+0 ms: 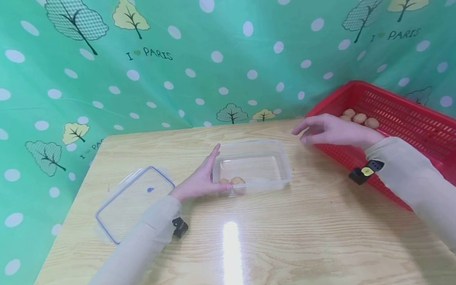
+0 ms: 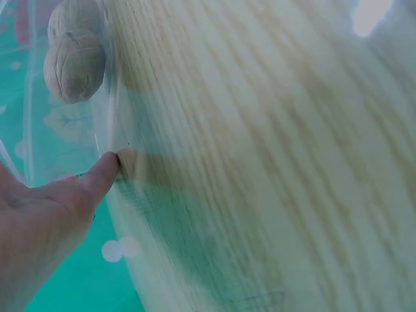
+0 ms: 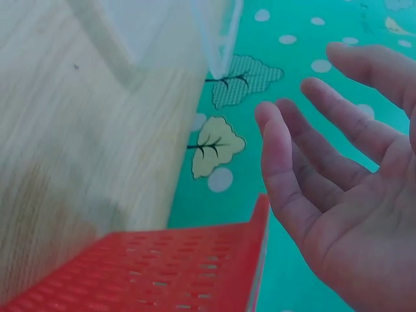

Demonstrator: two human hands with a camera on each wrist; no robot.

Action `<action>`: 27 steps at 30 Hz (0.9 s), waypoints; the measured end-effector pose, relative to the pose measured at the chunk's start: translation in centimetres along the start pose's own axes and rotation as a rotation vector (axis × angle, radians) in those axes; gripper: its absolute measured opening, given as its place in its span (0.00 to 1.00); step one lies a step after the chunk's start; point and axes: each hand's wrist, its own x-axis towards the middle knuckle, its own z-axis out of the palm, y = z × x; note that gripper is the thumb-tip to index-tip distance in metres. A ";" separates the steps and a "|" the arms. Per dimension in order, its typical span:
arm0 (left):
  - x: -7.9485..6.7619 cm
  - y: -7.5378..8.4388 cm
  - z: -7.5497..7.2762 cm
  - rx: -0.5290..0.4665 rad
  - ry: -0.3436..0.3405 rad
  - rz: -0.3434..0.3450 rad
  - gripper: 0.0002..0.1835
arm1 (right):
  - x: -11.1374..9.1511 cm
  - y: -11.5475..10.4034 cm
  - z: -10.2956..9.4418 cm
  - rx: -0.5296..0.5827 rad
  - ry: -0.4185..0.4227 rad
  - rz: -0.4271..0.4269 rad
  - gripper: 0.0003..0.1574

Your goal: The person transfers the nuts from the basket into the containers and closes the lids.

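A clear plastic container (image 1: 253, 163) stands on the table with two walnuts (image 1: 237, 181) at its near left corner. My left hand (image 1: 199, 180) spans the container's left end, its fingers straight and its thumb against the near wall. In the left wrist view, the thumb (image 2: 97, 182) touches the clear wall below the walnuts (image 2: 75, 65). My right hand (image 1: 332, 130) hangs over the left rim of a red basket (image 1: 420, 107), its fingers loosely bent and nothing in them. Several walnuts (image 1: 359, 118) lie in the basket's far left part.
A clear lid (image 1: 131, 206) with a blue seal lies on the table left of the container, partly behind my left sleeve. The wooden table (image 1: 298, 243) ends at a green patterned cloth (image 1: 192, 87) at the back and left. Black straps circle both wrists.
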 end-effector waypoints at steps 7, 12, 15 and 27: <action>0.4 -1.1 0.1 0.019 -0.003 -0.005 0.65 | -0.6 0.2 -1.4 -0.022 0.039 0.058 0.25; 0.4 -0.9 0.1 0.011 -0.008 -0.012 0.65 | -0.9 1.1 -2.5 -0.051 0.048 0.092 0.28; 0.3 -0.8 0.0 0.010 -0.009 -0.016 0.65 | -1.1 1.6 -3.1 -0.042 0.052 0.118 0.29; 0.3 -0.8 0.1 0.018 -0.009 -0.021 0.65 | -2.0 3.2 -4.9 0.011 0.080 0.231 0.34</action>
